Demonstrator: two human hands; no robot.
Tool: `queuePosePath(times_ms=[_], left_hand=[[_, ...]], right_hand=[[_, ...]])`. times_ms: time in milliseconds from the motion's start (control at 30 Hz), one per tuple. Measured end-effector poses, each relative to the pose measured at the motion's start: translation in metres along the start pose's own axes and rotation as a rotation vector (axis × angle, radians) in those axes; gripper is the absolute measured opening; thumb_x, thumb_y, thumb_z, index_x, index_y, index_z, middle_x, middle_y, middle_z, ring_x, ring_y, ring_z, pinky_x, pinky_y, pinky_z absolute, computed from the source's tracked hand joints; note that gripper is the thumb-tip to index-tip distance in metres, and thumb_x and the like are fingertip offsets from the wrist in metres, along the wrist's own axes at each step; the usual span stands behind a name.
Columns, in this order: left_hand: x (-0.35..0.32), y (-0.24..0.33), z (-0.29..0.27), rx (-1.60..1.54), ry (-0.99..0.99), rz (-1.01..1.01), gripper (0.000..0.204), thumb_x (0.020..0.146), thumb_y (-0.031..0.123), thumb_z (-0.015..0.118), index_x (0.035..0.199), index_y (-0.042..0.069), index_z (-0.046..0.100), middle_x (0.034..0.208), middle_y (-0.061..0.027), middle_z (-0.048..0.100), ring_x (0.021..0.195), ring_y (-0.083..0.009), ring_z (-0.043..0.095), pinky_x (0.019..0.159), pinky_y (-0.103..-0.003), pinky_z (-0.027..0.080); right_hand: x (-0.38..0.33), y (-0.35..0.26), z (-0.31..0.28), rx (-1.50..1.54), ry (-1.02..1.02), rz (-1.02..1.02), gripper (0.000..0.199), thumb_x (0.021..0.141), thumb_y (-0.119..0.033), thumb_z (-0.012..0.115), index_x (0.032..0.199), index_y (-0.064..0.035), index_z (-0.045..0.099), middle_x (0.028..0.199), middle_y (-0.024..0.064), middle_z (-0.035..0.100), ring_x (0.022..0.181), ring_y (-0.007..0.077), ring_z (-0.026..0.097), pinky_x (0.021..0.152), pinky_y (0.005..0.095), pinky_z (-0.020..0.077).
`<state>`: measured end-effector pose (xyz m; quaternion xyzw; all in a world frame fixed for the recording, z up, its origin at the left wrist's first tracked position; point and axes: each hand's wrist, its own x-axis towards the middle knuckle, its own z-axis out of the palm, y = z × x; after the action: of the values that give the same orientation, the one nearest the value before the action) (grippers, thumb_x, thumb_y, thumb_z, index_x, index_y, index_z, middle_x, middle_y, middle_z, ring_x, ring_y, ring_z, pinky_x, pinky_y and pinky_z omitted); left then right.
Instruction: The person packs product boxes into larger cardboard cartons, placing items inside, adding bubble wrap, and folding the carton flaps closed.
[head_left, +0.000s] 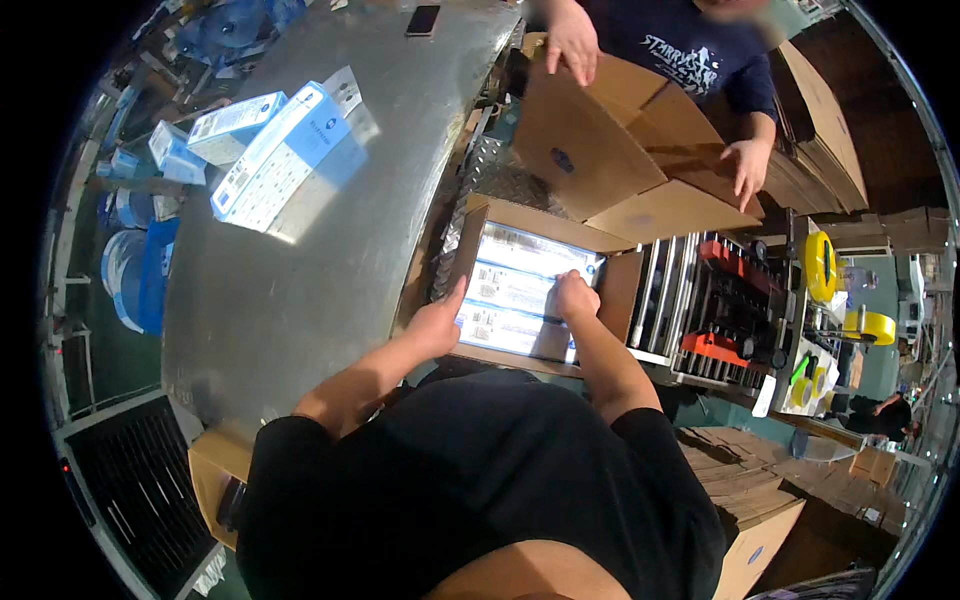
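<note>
In front of me stands an open brown carton (621,300) with white and blue product boxes (500,285) lying in a row inside. My left hand (437,325) is closed on the carton's left wall, its thumb along the upper edge. Inside, my right hand (577,297) is curled into a fist against the product boxes near the carton's right side. Its fingertips are hidden, so I cannot make out what they hold, if anything. Just beyond, a co-worker's two hands hold another open carton (580,150), tilted over the far edge of mine.
A metal table (300,320) on my left bears white and blue boxes (280,155) and a phone (423,20). To the right are a roller conveyor (665,290), a red and black machine (735,300) and yellow tape rolls (820,267). Flattened cartons (815,130) stand at the far right.
</note>
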<state>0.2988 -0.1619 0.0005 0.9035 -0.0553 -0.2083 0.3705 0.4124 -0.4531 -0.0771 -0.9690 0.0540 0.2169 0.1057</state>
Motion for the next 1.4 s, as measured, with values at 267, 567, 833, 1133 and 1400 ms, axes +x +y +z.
queuePosePath(times_ms=[267, 567, 833, 1133, 1400], left_hand=[[-0.005, 0.012, -0.013, 0.034, -0.236, 0.148, 0.131, 0.06, 0.05, 0.084, 0.146, -0.011, 0.006, 0.151, -0.037, 0.01, 0.143, -0.0453, 0.016, 0.116, -0.042, 0.025], [0.096, 0.015, -0.023, 0.306, -0.428, 0.111, 0.088, 0.06, 0.032, 0.086, 0.138, 0.014, 0.049, 0.13, -0.0133, 0.056, 0.127, -0.0347, 0.046, 0.105, -0.042, 0.039], [0.059, -0.038, 0.056, -0.148, 0.33, -0.177, 0.097, 0.075, 0.027, 0.079, 0.15, 0.007, 0.021, 0.153, -0.0247, 0.019, 0.138, -0.0416, 0.028, 0.112, -0.042, 0.032], [0.082, 0.02, 0.157, -0.105, 0.41, -0.122, 0.063, 0.091, 0.01, 0.055, 0.148, 0.003, 0.028, 0.137, -0.0281, 0.043, 0.128, -0.0423, 0.04, 0.108, -0.045, 0.034], [0.222, 0.194, 0.253, -0.164, -0.031, -0.03, 0.128, 0.066, 0.024, 0.086, 0.15, 0.008, -0.009, 0.148, -0.0315, 0.02, 0.138, -0.046, 0.023, 0.114, -0.048, 0.026]], right_hand=[[-0.028, 0.01, -0.075, -0.068, 0.585, -0.113, 0.033, 0.088, -0.022, 0.059, 0.113, -0.0005, 0.057, 0.104, 0.0189, 0.068, 0.095, 0.0349, 0.065, 0.084, 0.0501, 0.0469], [-0.011, 0.045, -0.061, -0.241, -0.39, -0.483, 0.048, 0.082, -0.024, 0.066, 0.124, -0.0041, 0.057, 0.125, 0.0175, 0.06, 0.116, 0.034, 0.056, 0.1, 0.0423, 0.0438], [-0.038, 0.038, -0.024, -0.155, 0.609, -0.483, 0.07, 0.081, -0.038, 0.068, 0.138, -0.0059, 0.042, 0.134, 0.0157, 0.048, 0.13, 0.0353, 0.039, 0.113, 0.0562, 0.0194], [-0.045, 0.136, -0.026, -0.015, 0.169, -0.581, 0.082, 0.085, -0.052, 0.06, 0.146, -0.0046, 0.033, 0.153, 0.0122, 0.03, 0.144, 0.0313, 0.021, 0.115, 0.0564, 0.0144], [0.042, 0.301, -0.09, -0.068, 0.207, -0.333, 0.078, 0.091, -0.058, 0.046, 0.15, -0.011, 0.029, 0.158, 0.0052, 0.023, 0.147, 0.0241, 0.015, 0.118, 0.0525, 0.0078]])
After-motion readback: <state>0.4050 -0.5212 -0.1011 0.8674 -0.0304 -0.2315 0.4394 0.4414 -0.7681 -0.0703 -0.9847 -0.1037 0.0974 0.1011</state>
